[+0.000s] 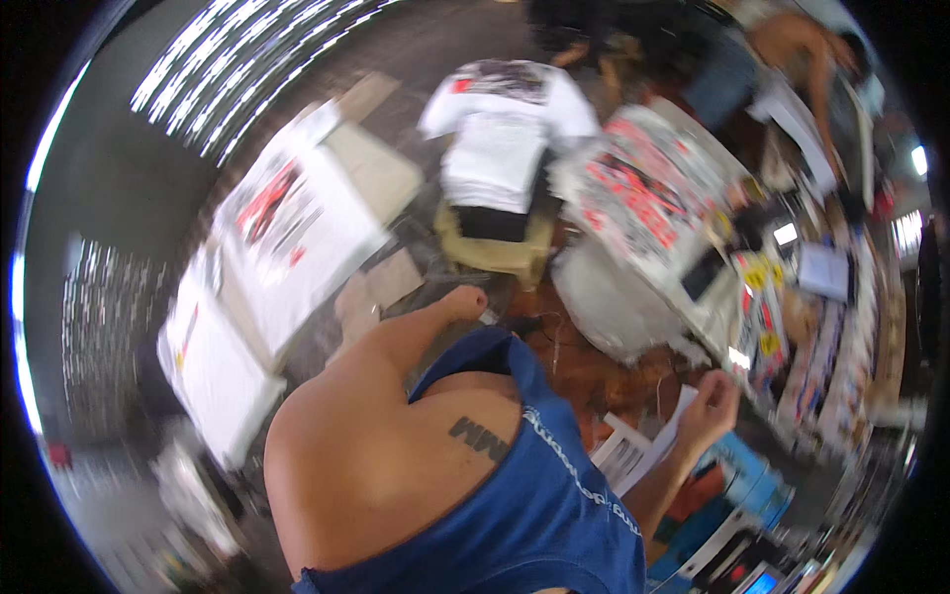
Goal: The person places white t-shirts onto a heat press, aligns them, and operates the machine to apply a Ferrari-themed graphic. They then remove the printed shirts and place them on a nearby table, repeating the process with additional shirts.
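My left arm bends across in front of my blue sleeveless top. My left hand [465, 301] is blurred at its end, so its fingers cannot be made out. Nearest to it is a yellowish stool [492, 247] with a stack of folded white T-shirts [493, 163] on a black base. Lower right, my right hand [711, 408] is raised with its fingers curled in. Whatever they may hold is too blurred to name. Beside that wrist is a white sheet [655, 457]; whether the hand touches it cannot be seen.
Printed white T-shirts lie on boards [272, 223] at left. At right, a table [698, 317] carries a red and black printed shirt [638, 193] and a dark phone-like slab [704, 273]. A white plastic bag [609, 302] hangs below. Another person [792, 49] bends over work at far right.
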{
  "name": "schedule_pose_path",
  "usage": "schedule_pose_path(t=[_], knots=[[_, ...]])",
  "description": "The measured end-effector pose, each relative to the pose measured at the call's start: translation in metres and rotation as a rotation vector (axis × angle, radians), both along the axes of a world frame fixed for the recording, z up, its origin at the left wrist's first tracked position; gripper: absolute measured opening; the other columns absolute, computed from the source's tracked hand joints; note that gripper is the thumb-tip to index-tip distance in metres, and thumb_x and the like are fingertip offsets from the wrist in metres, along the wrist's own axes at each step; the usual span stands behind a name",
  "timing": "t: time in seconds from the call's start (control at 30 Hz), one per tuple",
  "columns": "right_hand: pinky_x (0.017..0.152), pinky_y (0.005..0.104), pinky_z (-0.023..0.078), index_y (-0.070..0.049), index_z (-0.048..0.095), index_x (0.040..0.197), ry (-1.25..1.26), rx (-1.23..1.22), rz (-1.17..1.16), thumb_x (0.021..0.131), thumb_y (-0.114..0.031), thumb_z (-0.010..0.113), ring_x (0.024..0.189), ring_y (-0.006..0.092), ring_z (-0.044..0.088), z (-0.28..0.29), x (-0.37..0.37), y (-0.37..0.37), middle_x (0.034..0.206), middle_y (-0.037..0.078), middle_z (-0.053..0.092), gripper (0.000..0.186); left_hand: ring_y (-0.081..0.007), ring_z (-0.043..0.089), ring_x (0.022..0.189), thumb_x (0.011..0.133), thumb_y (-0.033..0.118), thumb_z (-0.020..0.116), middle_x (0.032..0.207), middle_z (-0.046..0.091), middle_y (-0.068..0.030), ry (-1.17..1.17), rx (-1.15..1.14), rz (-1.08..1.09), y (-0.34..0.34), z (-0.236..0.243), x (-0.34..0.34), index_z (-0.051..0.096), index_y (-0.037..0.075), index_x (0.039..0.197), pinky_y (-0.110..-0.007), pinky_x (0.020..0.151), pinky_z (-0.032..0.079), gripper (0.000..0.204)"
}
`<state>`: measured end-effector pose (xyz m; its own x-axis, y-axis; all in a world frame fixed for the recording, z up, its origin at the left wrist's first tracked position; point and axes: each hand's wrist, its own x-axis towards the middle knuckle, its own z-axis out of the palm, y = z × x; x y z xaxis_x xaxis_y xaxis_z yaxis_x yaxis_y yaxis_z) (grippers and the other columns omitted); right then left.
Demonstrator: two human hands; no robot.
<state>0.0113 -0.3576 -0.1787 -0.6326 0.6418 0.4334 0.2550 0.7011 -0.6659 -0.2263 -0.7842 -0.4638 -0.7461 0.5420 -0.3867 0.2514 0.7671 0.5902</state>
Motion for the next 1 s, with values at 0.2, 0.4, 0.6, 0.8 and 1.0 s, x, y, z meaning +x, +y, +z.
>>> schedule_pose_path(t=[0.2,0.4,0.6,0.8,1.0], knots=[[0.079,0.0412,0.058,-0.001,0.073,0.104,-0.31,0.047,0.818,0.092,-0.012,0.076,0.087,0.0348,0.074,-0.082,-0.116,-0.144,0.096,0.018,0.074,0.017,-0.0414,0.068,0.105,0.088,0.013,0.064,0.105,0.074,-0.019,0.512,0.162,0.756,-0.163,0.044,-0.007,0.076,0.007,0.096,-0.051,0.092,0.054,0.016],[0.081,0.0453,0.057,-0.002,0.071,0.103,-0.624,0.067,1.332,0.092,-0.017,0.074,0.091,0.0371,0.072,-0.109,-0.235,-0.322,0.097,0.018,0.073,0.019,-0.0434,0.038,0.151,0.097,0.027,0.066,0.157,0.049,-0.0216,0.687,-0.353,1.101,-0.366,0.051,-0.014,0.057,0.009,0.147,-0.061,0.126,0.024,0.054],[0.085,0.0509,0.054,-0.004,0.07,0.099,-0.617,0.398,1.822,0.09,-0.019,0.072,0.096,0.0402,0.068,-0.124,-0.336,-0.498,0.097,0.018,0.071,0.018,-0.0536,0.014,0.159,0.104,0.058,0.047,0.17,0.026,-0.0308,0.366,-0.635,1.464,-0.407,0.041,-0.003,0.037,0.006,0.163,-0.072,0.125,0.005,0.08],[0.086,0.05,0.055,-0.004,0.071,0.099,-0.488,0.667,1.963,0.089,-0.017,0.069,0.098,0.038,0.067,-0.164,-0.374,-0.645,0.1,0.017,0.07,0.017,-0.0386,0.034,0.153,0.099,0.033,0.061,0.162,0.044,-0.0177,0.378,-0.349,1.432,-0.374,0.049,0.022,0.049,0.011,0.156,-0.07,0.122,0.017,0.062],[0.081,0.0422,0.056,-0.007,0.067,0.108,0.066,0.957,2.216,0.084,-0.012,0.069,0.097,0.0294,0.067,-0.195,-0.362,-0.731,0.095,0.01,0.068,0.025,-0.0278,0.042,0.15,0.091,0.018,0.067,0.155,0.053,-0.0112,0.609,-0.292,1.331,-0.39,0.046,0.074,0.057,0.01,0.146,-0.059,0.124,0.025,0.056]])
